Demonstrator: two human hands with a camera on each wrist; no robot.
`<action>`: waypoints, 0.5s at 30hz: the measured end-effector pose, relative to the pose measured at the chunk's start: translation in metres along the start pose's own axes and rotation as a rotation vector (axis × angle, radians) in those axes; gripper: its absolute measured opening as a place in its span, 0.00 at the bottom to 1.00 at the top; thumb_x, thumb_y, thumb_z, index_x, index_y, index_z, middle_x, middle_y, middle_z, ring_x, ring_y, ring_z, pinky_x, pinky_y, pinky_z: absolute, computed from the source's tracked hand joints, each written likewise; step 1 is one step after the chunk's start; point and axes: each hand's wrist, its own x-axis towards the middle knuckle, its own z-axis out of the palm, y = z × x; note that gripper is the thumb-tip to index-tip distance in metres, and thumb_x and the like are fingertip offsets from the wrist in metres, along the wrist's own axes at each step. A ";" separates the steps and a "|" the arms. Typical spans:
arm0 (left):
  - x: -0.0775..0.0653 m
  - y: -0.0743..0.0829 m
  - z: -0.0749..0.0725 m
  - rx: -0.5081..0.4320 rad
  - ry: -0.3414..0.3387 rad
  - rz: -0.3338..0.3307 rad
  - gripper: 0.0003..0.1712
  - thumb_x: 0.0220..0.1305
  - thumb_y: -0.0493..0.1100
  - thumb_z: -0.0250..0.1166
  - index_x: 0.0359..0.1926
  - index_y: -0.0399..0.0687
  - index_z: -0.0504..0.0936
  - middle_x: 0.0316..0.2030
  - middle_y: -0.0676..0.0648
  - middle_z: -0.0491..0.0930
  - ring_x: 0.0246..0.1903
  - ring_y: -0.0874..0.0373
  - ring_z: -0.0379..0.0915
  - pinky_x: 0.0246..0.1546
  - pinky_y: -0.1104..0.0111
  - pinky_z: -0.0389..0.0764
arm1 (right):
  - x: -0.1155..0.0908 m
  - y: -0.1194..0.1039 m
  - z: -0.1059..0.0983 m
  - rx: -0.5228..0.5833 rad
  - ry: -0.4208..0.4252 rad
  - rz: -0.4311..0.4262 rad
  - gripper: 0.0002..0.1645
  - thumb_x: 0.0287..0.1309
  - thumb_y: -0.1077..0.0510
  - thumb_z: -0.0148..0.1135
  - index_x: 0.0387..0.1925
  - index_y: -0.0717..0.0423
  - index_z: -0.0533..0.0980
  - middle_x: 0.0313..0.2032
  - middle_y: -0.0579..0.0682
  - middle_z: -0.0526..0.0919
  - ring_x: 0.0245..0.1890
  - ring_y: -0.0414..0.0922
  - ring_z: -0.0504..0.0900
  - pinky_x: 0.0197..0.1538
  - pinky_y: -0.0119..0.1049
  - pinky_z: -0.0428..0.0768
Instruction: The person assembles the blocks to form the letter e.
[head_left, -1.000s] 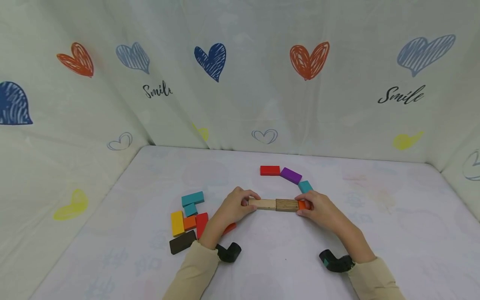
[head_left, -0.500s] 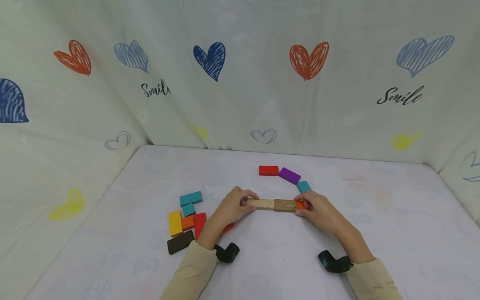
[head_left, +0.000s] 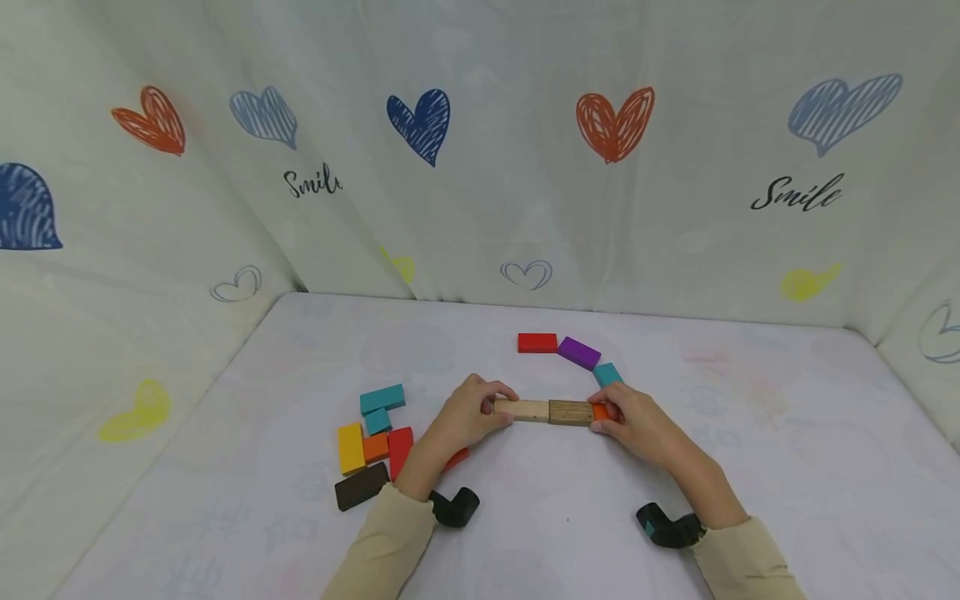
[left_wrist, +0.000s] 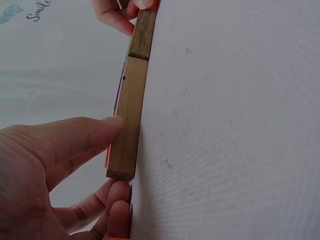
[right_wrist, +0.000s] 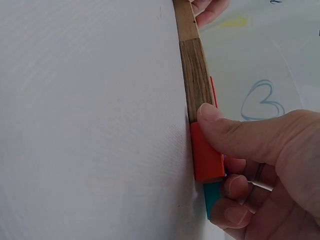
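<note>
On the white table, a pale wooden block (head_left: 532,410), a darker grained wooden block (head_left: 572,412) and an orange block (right_wrist: 206,155) lie end to end in a straight row. My left hand (head_left: 471,410) holds the pale block's free end, the thumb (left_wrist: 107,127) along its side. At the other end my right hand (head_left: 637,421) pinches the orange block, its thumb tip reaching the seam with the darker block. Just beyond the right fingers sits a teal block (head_left: 607,373), partly covered by them. A purple block (head_left: 579,353) and a red block (head_left: 537,342) continue from it in a curve.
Left of my left forearm is a cluster of blocks: two teal, a yellow block (head_left: 350,448), a small orange one (head_left: 376,447), a red one (head_left: 401,450) and a dark block (head_left: 362,487). Another red block (head_left: 456,457) is half hidden by the forearm. A curtain stands behind the table.
</note>
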 end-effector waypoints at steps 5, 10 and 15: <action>-0.001 0.000 -0.001 -0.004 -0.013 -0.008 0.18 0.55 0.45 0.68 0.49 0.56 0.79 0.36 0.47 0.69 0.33 0.58 0.65 0.32 0.71 0.71 | -0.001 0.000 0.000 -0.001 0.009 -0.004 0.18 0.51 0.61 0.66 0.45 0.62 0.75 0.25 0.46 0.65 0.28 0.40 0.65 0.28 0.28 0.64; -0.002 -0.001 -0.004 -0.001 -0.024 0.005 0.20 0.57 0.48 0.66 0.52 0.56 0.77 0.38 0.47 0.71 0.34 0.58 0.66 0.33 0.71 0.72 | -0.002 -0.001 0.000 -0.001 0.010 -0.007 0.19 0.51 0.61 0.66 0.45 0.63 0.75 0.25 0.46 0.65 0.28 0.40 0.65 0.28 0.28 0.64; -0.004 -0.002 -0.013 -0.025 -0.020 0.011 0.20 0.59 0.48 0.64 0.53 0.56 0.77 0.41 0.47 0.75 0.38 0.57 0.70 0.38 0.68 0.76 | -0.002 -0.001 0.000 -0.004 0.018 -0.015 0.19 0.51 0.61 0.66 0.45 0.63 0.75 0.25 0.46 0.65 0.28 0.40 0.64 0.28 0.28 0.64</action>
